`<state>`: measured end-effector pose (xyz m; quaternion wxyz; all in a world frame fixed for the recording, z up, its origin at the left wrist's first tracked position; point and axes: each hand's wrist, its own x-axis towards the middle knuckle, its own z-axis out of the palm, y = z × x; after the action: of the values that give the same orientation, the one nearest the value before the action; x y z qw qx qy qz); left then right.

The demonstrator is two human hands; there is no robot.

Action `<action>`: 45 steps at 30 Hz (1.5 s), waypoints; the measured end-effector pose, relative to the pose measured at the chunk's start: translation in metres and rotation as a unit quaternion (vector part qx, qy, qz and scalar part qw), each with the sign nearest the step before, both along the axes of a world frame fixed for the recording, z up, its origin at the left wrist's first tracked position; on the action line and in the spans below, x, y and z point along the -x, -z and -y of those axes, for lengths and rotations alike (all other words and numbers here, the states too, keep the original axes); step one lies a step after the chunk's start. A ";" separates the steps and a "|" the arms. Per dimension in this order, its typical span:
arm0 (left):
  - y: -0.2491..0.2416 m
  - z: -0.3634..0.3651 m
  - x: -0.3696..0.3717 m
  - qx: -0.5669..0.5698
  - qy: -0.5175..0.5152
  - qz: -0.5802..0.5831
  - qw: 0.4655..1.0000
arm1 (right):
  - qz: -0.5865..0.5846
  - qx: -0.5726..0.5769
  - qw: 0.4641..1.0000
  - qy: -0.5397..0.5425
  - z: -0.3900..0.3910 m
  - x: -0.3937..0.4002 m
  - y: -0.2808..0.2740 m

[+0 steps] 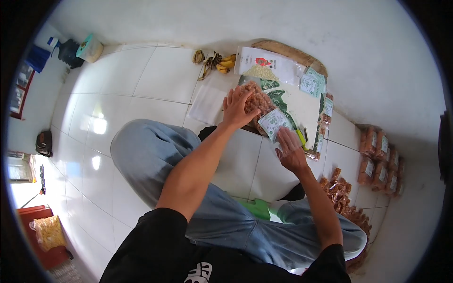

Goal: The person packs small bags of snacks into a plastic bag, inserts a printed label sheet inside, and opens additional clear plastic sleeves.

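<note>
Hands are apart, both laid on one clear bag of brown pieces, which rests at the near left part of the low counter. Left hand: fingers spread over the filled part, thumb pointing towards the other hand; the broad contact presumably steadies the loose contents and stops the bag sliding. Right hand: fingers extended and close together at the bag's slack end, just beside the green-and-white label; this placement would keep the film flat and the label in line. Whether its fingertips pinch the film cannot be told, nor whether the label lies inside or on top. Beside the right hand, a bright green tool lies near the counter's edge, within easy reach; its type is not clear. At the far side, a stack of labels adjoins a printed white sheet, both off the area under the hands. Flat clear bags lie on the floor to the left, apparently set for the nearer hand. On the right, filled packets stand grouped against the wall, labels facing outward and readily checked, with a heap of brown pieces beside the knee.
</note>
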<state>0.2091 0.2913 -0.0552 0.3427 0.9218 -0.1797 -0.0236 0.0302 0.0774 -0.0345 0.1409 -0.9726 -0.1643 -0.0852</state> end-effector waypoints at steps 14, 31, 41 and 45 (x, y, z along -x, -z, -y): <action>-0.006 -0.004 -0.008 -0.001 0.045 -0.032 0.998 | -0.002 -0.032 0.998 -0.054 -0.004 -0.030 -0.022; -0.014 -0.006 -0.020 -0.029 0.090 -0.070 0.993 | -0.036 -0.034 0.997 -0.052 -0.003 -0.036 0.004; -0.045 0.035 -0.019 -0.097 -0.028 -0.173 0.980 | 0.035 -0.048 0.992 -0.113 0.008 -0.039 0.010; -0.048 0.055 -0.018 -0.130 -0.056 -0.113 0.983 | 0.002 -0.074 0.992 -0.100 0.009 -0.036 0.001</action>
<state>0.2272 0.2362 -0.0070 0.2389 0.9584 -0.0836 -0.1320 0.0664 0.0680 -0.0352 0.2204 -0.9378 -0.2543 -0.0849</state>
